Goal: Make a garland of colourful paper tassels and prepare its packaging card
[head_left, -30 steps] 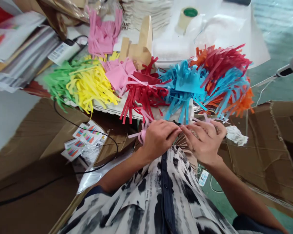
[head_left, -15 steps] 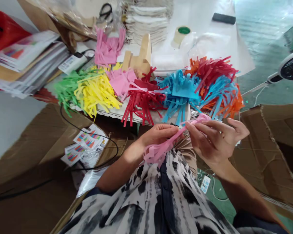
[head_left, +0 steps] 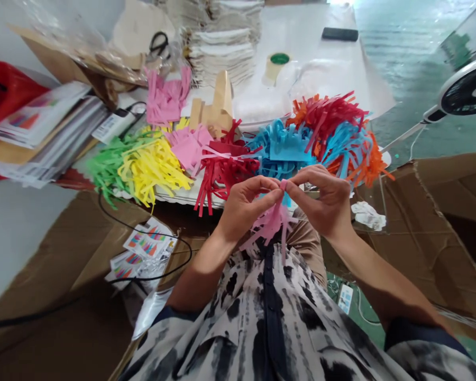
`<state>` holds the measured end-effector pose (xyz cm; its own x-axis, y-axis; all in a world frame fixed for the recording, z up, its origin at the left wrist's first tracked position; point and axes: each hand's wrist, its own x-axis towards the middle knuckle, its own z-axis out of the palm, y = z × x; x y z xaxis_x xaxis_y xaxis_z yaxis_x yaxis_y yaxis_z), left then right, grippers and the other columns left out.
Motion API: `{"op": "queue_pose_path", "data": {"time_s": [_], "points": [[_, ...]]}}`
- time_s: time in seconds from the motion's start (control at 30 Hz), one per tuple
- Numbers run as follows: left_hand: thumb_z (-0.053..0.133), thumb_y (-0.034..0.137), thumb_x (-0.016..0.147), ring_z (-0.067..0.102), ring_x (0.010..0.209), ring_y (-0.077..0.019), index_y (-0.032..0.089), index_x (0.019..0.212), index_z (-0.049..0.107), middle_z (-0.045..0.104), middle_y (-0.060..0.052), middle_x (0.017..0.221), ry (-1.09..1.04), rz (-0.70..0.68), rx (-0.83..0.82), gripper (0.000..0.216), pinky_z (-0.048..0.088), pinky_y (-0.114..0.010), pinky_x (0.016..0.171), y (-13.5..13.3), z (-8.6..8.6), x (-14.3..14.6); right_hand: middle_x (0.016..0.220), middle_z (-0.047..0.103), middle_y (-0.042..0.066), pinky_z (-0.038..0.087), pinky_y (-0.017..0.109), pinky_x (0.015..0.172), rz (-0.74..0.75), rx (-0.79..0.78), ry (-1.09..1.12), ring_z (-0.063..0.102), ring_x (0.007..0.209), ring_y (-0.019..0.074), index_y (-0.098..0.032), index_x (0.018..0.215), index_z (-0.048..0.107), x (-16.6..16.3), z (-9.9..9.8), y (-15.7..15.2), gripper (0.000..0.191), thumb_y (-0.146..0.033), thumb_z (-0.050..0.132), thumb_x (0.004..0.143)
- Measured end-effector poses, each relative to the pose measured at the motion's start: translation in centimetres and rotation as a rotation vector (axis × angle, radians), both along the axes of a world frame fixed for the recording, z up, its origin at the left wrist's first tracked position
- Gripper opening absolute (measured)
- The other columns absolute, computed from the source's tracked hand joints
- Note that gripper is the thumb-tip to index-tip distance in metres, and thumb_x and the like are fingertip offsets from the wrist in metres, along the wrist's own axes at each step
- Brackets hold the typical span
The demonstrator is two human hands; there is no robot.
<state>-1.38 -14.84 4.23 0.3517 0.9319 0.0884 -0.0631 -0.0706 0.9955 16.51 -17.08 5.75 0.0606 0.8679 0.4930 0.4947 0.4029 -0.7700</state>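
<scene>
Drawn together since moments ago, pinching a pink, fringed, paper-like tassel (head_left: pixel 270 224) by its far end in left hand (head_left: pixel 243 205) and right hand (head_left: pixel 326 200), apparently to free strands (head_left: pixel 284 238).

A white fan (head_left: pixel 470 90) was over on the right. A roll of tape (head_left: pixel 274 73) (it was green inside) sat on a white sheet (head_left: pixel 301 32), near a flat black thing (head_left: pixel 340 34). On the left, a red bag (head_left: pixel 14 87) was beside a pile of papers (head_left: pixel 55 135). A power strip (head_left: pixel 345 298) lay on the green floor (head_left: pixel 367 329).
</scene>
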Motion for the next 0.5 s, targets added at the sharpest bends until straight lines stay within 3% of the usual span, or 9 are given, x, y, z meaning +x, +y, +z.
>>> {"op": "queue_pose_path", "data": {"time_s": [0.1,0.23,0.37,0.5], "points": [[0.08,0.041,0.092,0.068,0.083,-0.0143,0.02,0.085,0.074,0.075,-0.002,0.088,-0.029,0.03,-0.029,0.023,0.057,-0.032,0.083,0.4,-0.1,0.1,0.079,0.075,0.0,0.052,0.038,0.082,0.047,-0.012,0.041,0.066,0.079,0.0185,-0.024,0.079,0.076,0.2,-0.1,0.6,0.016,-0.028,0.073,0.094],[0.082,0.039,0.091,0.07,0.087,-0.014,0.02,0.088,0.076,0.077,-0.002,0.092,-0.028,0.084,0.054,0.021,0.056,-0.03,0.087,0.4,-1.0,0.2,0.085,0.076,0.0,0.052,0.037,0.081,0.149,-0.112,0.07,0.068,0.083,0.0187,-0.023,0.086,0.077,0.6,-0.3,1.0,0.01,-0.029,0.074,0.095],[0.085,0.038,0.088,0.071,0.084,-0.0135,0.018,0.089,0.074,0.077,-0.002,0.09,-0.097,0.095,0.004,0.023,0.058,-0.027,0.084,0.3,-1.6,0.5,0.079,0.072,0.0,0.051,0.036,0.081,0.115,-0.021,0.027,0.065,0.081,0.0182,-0.023,0.08,0.073,0.3,-0.1,1.3,0.013,-0.021,0.077,0.093],[0.09,0.034,0.083,0.074,0.083,-0.0136,0.02,0.104,0.075,0.078,-0.001,0.089,-0.231,0.095,-0.111,0.029,0.059,-0.025,0.08,0.9,-1.7,0.5,0.078,0.071,0.0,0.053,0.038,0.083,0.097,0.126,-0.049,0.064,0.085,0.0201,-0.024,0.083,0.072,-0.2,0.1,1.8,0.012,-0.016,0.077,0.091]]}}
